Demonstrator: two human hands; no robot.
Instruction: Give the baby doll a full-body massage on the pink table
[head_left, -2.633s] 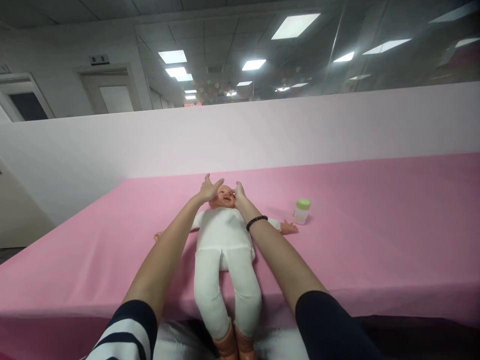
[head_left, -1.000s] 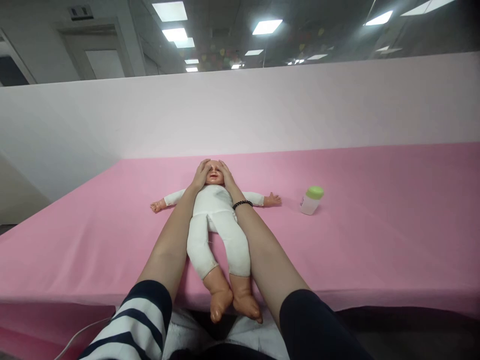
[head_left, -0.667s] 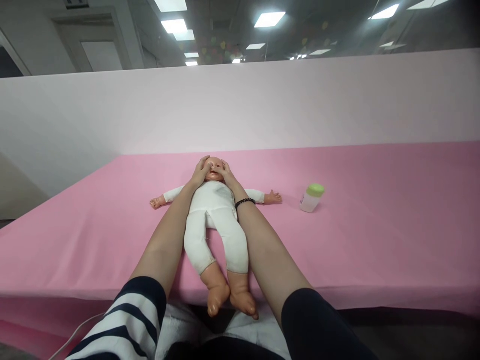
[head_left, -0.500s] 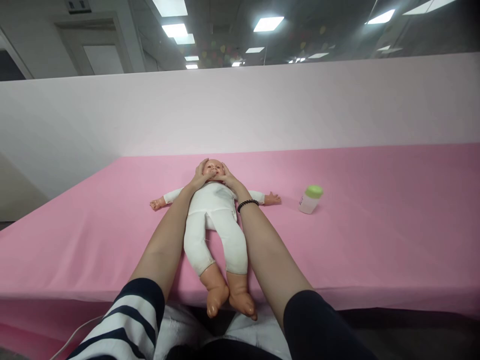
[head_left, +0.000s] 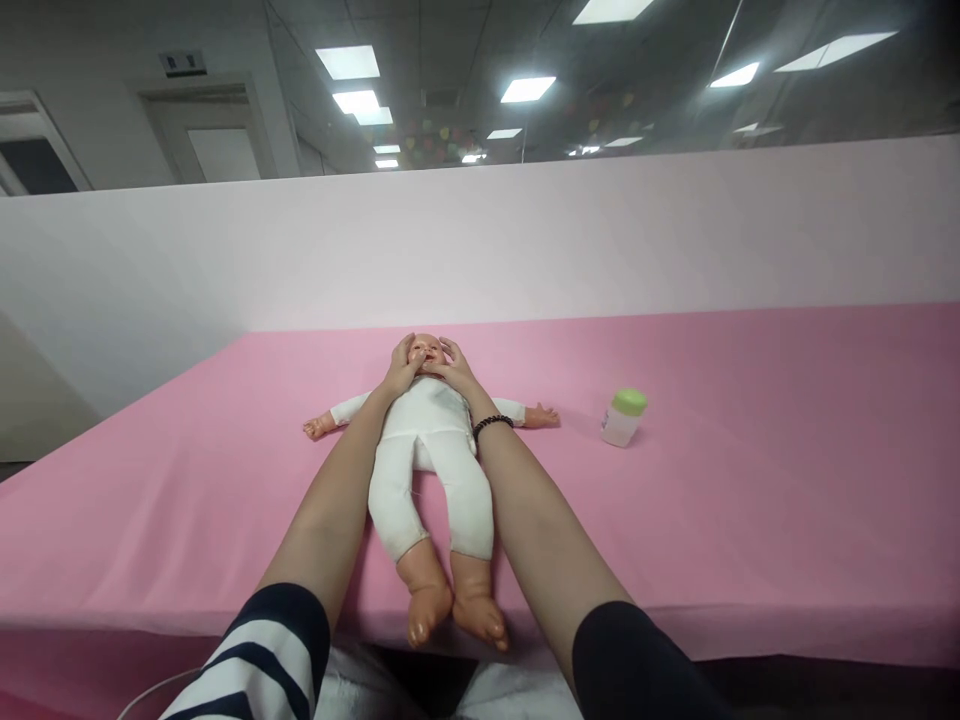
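Left hand: On my feed the left hand (head_left: pixel 400 370) is at the doll's face, with the striped sleeve (head_left: pixel 266 665) at the near end of that forearm. I read the hand as open, fingers spread, not closed around anything.
Left fingers: The fingers (head_left: pixel 406 351) lie against the cheek on the left of my picture, reaching up beside the mouth and nose.
Right hand: The right hand (head_left: pixel 452 366) is open too, with its palm low beside the doll's chin. A dark sleeve (head_left: pixel 634 665) covers the upper arm, and a black bead bracelet (head_left: pixel 493 426) sits on the wrist.
Right fingers: The fingers (head_left: pixel 447 350) rest on the opposite cheek, curving in toward the mouth. I can't tell how hard either hand presses.
Doll: The baby doll (head_left: pixel 431 475) lies on its back in a white bodysuit, arms out, bare feet toward me near the table edge. Its head sits between my two hands, touching both, with the mouth and nose partly showing between the fingers.
Bottle: A small translucent bottle (head_left: pixel 621 425) with a green cap stands upright, well to the right of the doll and apart from both hands.
Surface: A pink cloth-covered table (head_left: pixel 757 520) carries the doll and bottle, backed by a pale pink partition (head_left: pixel 525 240).
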